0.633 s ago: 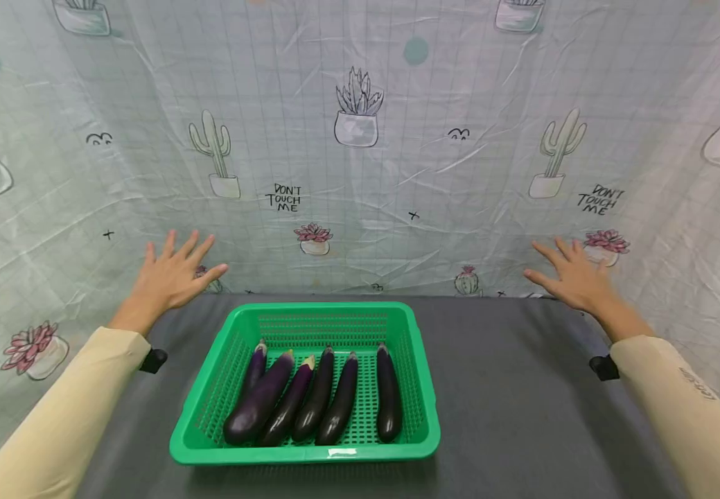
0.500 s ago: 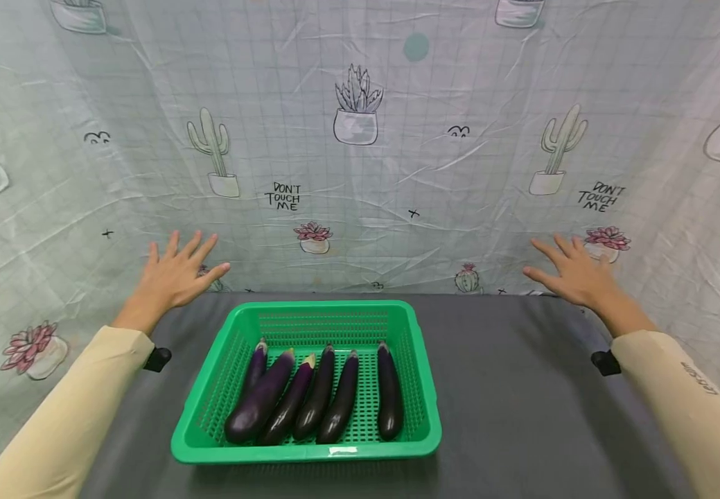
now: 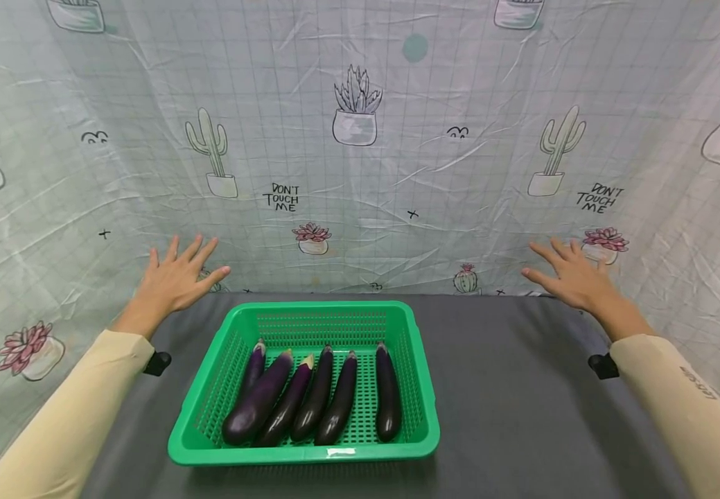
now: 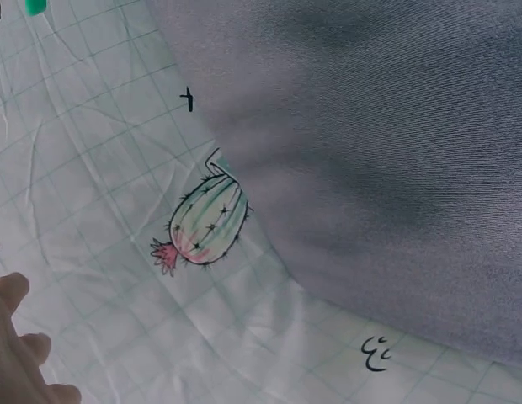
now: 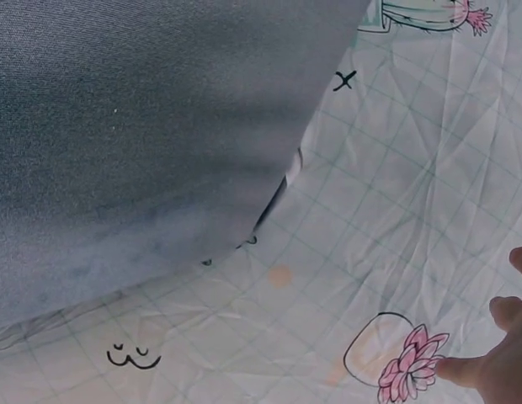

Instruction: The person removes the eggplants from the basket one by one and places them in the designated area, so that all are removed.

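Observation:
My left hand [image 3: 170, 283] is held out with its fingers spread, palm down, beyond the left back corner of a green plastic basket [image 3: 303, 454]. Far to the right, my right hand [image 3: 574, 278] hovers in the same way, fingers apart and holding nothing. Several dark purple eggplants [image 3: 260, 402] lie side by side in the basket; one eggplant [image 3: 387, 395] is set apart along the right. In the left wrist view, fingertips [image 4: 35, 347] show at the lower left; the right wrist view has fingers [image 5: 463, 370] at the lower right.
A dark grey table [image 3: 509, 409] bears the basket and extends to its right. Behind and at both sides hangs a pale plastic sheet [image 3: 384, 180] printed with cacti and lettering. Black wrist mounts [image 3: 157, 363] sit below the cuffs.
Both hands keep their spread pose almost in place. The whole head view shifts very slightly; basket and eggplants stay where they are.

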The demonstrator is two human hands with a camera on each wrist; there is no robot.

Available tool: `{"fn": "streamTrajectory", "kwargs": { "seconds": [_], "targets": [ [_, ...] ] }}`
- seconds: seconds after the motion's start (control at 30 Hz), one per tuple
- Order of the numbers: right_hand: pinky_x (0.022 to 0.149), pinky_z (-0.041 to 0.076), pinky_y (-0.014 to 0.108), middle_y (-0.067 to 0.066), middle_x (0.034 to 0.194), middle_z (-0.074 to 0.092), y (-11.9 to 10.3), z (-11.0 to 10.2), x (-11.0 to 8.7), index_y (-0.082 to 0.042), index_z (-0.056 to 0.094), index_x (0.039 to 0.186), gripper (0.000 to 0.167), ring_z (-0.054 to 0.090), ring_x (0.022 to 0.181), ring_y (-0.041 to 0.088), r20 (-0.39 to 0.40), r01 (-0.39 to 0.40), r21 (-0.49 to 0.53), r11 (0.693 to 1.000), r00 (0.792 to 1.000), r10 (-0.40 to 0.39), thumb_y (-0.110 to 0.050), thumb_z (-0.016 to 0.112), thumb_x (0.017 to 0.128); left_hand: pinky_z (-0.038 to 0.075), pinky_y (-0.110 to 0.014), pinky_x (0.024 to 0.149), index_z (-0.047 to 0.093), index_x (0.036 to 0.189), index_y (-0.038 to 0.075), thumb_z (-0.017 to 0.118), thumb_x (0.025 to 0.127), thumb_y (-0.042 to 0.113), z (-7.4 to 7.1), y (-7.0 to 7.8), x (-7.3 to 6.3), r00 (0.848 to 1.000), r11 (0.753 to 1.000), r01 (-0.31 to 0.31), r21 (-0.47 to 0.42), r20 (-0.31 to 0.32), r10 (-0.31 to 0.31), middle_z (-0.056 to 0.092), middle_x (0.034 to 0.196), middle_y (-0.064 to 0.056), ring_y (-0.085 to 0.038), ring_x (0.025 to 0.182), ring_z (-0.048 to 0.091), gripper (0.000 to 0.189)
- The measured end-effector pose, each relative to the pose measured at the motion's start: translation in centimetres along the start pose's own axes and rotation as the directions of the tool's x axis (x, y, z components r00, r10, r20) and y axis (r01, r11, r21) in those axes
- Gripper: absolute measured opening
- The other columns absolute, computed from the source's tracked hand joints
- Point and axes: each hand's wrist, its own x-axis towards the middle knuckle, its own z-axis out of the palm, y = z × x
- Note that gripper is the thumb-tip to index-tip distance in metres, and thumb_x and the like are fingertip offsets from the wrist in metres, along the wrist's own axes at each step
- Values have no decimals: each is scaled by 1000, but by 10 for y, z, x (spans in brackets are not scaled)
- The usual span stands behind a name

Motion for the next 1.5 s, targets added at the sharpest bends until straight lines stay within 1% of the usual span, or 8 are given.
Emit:
{"fn": "streamTrajectory", "kwargs": {
  "seconds": [0.2,0.4,0.57,0.9,1.03,1.2,1.33,1.5],
  "targets": [
    [101,-2,93,30,170,8,1,6,2,-21,17,168,83,1,150,65,-12,12,8,1000,1000,-12,-70,37,103,-8,-82,114,7,169,22,28,101,77,0,-1,-3,1000,1000,9,-8,-21,-9,9,172,-24,-59,154,-3,90],
    [100,4,94,29,170,8,1,16,1,-21,18,168,83,4,149,66,-12,13,-9,1000,1000,-13,-70,36,103,-8,-82,114,7,169,23,29,101,77,0,0,-5,1000,1000,3,-19,-27,-3,7,172,-22,-59,154,-3,90],
    [99,3,94,30,170,7,-3,18,-3,-22,17,168,83,3,149,67,1,8,-10,1000,1000,-8,-70,37,103,-8,-83,113,7,169,23,29,102,75,0,3,-8,999,1000,-4,-16,-33,3,7,172,-22,-59,154,-3,88],
    [99,2,94,30,169,11,-20,22,-17,-28,17,168,83,4,150,65,-32,22,-25,999,999,-23,-72,39,102,-6,-83,114,9,169,23,34,101,75,0,12,-24,997,1000,-15,-24,-79,14,12,172,-21,-59,154,1,88],
    [101,4,93,28,169,15,-33,24,-23,-28,22,167,81,6,151,64,-64,49,-29,998,997,-51,-72,42,101,-4,-83,113,9,169,24,36,102,73,2,15,-33,995,999,-16,-49,-99,12,14,172,-21,-57,155,2,87],
    [106,16,88,27,167,25,-58,22,-37,-25,31,164,75,21,151,58,-117,107,-60,992,987,-113,-65,47,103,-4,-85,111,7,169,25,38,104,69,6,22,-44,994,994,-29,-105,-109,17,17,171,-23,-62,152,7,84],
    [103,39,76,26,159,41,-83,22,-49,-19,42,159,66,44,141,52,-180,186,-62,980,964,-195,-55,52,105,2,-87,109,7,169,24,39,106,64,10,28,-53,994,984,-44,-172,-104,26,19,169,-25,-65,150,10,81],
    [94,50,68,21,150,52,-115,25,-59,-16,48,155,58,55,131,46,-196,281,-8,960,941,-277,-47,56,106,12,-86,108,2,169,25,38,108,58,13,35,-65,998,942,-41,-332,-49,27,14,171,-23,-64,150,11,77]
  ]
}}
